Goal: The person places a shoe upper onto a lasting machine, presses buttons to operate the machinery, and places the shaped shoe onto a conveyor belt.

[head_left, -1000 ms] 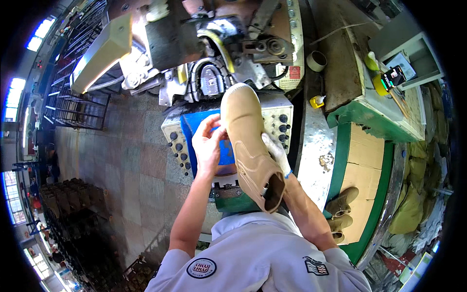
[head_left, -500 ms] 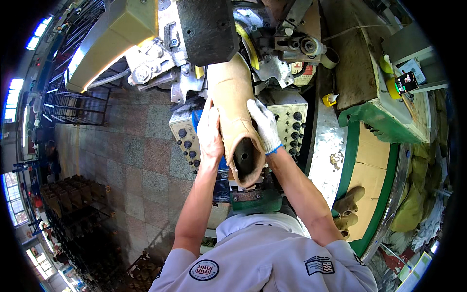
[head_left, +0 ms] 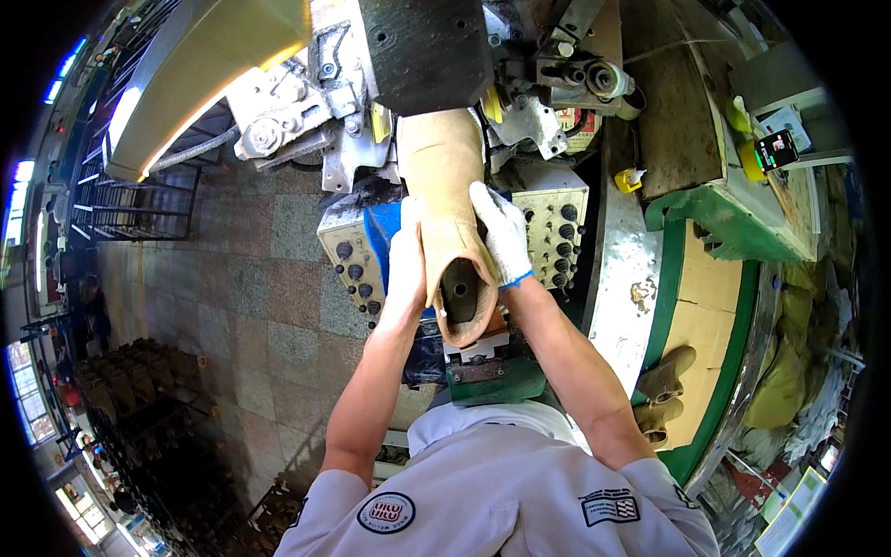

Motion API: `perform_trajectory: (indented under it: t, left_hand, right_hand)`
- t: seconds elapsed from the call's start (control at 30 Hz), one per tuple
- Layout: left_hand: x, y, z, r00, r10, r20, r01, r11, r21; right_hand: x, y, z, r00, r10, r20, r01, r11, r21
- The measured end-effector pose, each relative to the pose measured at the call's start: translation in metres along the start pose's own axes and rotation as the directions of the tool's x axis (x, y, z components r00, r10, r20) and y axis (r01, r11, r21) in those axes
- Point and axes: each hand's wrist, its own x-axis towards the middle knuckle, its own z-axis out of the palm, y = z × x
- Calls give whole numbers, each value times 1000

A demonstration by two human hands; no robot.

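A tan boot upper [head_left: 445, 200] lies lengthwise in front of me, with its open top toward me. Inside the opening shows a dark last [head_left: 458, 302] with a round hole. The boot's toe end is hidden beneath a dark metal block [head_left: 422, 56] of the machine. My bare left hand [head_left: 406, 260] presses along the boot's left side. On the right side my right hand [head_left: 504, 234], in a white knit glove with a blue cuff, grips it, thumb side on top. Between them the two hands clasp the boot.
Metal clamp plates [head_left: 348, 144] flank the boot. Control panels with black knobs [head_left: 561, 237] stand either side. A beige machine arm [head_left: 200, 84] overhangs the upper left. Two brown boots [head_left: 664, 385] rest on a green-edged conveyor [head_left: 710, 316] at right. Racks [head_left: 139, 390] stand at left.
The boot's open end has swung slightly left and away from me, so the boot lies straighter. Both hands stay on its sides. The machine appears shifted a little in view.
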Motion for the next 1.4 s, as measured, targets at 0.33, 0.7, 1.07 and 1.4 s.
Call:
perform_trajectory:
  t: [0.33,0.7,1.07,1.4]
  left_hand:
    - [1,-8,1,994,108,-17,-105,985,136]
    - [10,-30,-21,972,230,49,-234,923,306]
    - [-26,-7,-7,942,242,-232,-133,906,402]
    - [-116,-20,90,806,589,-53,-257,431,865]
  right_hand:
    - [7,12,-10,998,-42,-41,38,995,-96]
    - [16,34,-28,973,-229,-37,203,919,-338]
    - [-22,7,-103,989,-148,29,149,986,-68]
    - [-123,3,-407,795,-8,-606,84,992,97]
